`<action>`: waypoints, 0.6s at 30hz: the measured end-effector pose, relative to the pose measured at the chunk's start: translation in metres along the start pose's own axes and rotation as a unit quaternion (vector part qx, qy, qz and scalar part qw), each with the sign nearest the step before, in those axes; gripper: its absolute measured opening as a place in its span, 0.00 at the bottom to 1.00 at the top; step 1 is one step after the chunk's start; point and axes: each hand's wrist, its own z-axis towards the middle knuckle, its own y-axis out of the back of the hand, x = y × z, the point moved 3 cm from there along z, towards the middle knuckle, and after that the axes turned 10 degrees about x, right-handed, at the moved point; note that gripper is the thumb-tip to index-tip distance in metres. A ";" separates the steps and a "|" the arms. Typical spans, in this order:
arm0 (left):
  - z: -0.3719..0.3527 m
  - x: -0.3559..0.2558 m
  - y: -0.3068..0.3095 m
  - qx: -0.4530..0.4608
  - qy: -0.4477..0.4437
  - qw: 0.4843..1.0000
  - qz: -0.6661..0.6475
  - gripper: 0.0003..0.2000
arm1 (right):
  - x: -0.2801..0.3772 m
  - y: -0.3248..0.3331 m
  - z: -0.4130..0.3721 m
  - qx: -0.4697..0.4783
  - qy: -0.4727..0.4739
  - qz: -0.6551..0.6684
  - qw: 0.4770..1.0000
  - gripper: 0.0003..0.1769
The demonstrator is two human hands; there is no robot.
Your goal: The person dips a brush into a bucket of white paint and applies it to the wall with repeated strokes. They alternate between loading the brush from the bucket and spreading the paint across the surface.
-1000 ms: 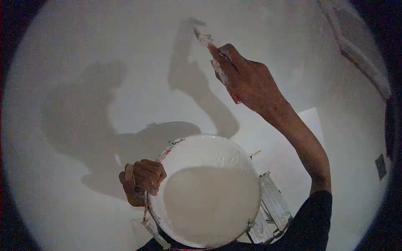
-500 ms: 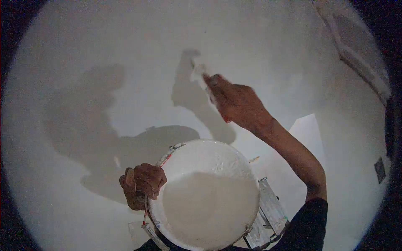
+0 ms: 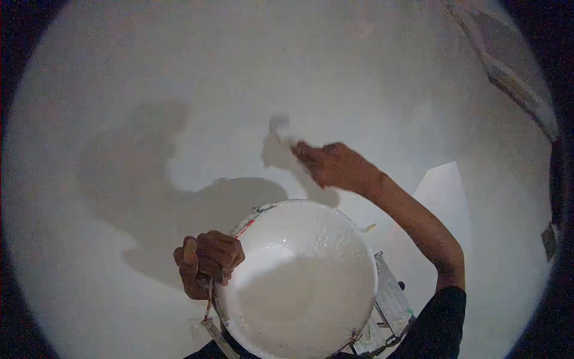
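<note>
A white bucket (image 3: 353,239) with pale paint inside sits low in the head view, its open top facing me. My left hand (image 3: 209,263) is closed around the bucket's left rim. The bucket's wire handle with its grip (image 3: 220,340) hangs just below that hand. Up at the pale wall, my right hand (image 3: 338,164) is closed on a small white-coated paintbrush (image 3: 282,130). Motion blurs the brush, and its handle is mostly hidden by the fingers. Its head is at or very near the wall.
A paint-spotted metal ladder (image 3: 391,293) stands behind the bucket at lower right. The pale wall (image 3: 227,54) fills most of the view and carries my shadows. A ledge or moulding (image 3: 520,99) runs along the upper right, with a small dark plate (image 3: 547,242) below it.
My right hand and the brush have moved down along the wall. The bucket and my left hand have shifted very slightly right in the view.
</note>
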 end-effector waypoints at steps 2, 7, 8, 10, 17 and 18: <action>0.004 -0.002 -0.002 0.010 -0.004 1.000 -0.004 0.28 | 0.008 0.015 -0.007 0.014 0.025 0.020 0.999 0.31; 0.006 0.000 -0.006 0.033 -0.008 0.999 -0.001 0.28 | 0.001 0.058 -0.003 -0.185 -0.067 -0.037 0.980 0.26; 0.008 -0.002 -0.011 0.001 -0.025 1.000 -0.018 0.29 | -0.002 0.061 0.002 -0.250 -0.085 -0.052 0.963 0.28; 0.007 -0.005 -0.013 -0.031 -0.044 0.998 -0.033 0.29 | 0.002 0.055 0.016 -0.120 -0.089 -0.011 0.989 0.28; 0.032 -0.015 -0.036 -0.049 -0.110 0.993 -0.016 0.27 | 0.016 0.048 0.003 -0.050 0.072 0.068 0.994 0.26; 0.032 -0.015 -0.036 -0.086 -0.104 0.991 -0.025 0.28 | 0.013 0.066 0.004 -0.125 0.000 0.029 0.992 0.24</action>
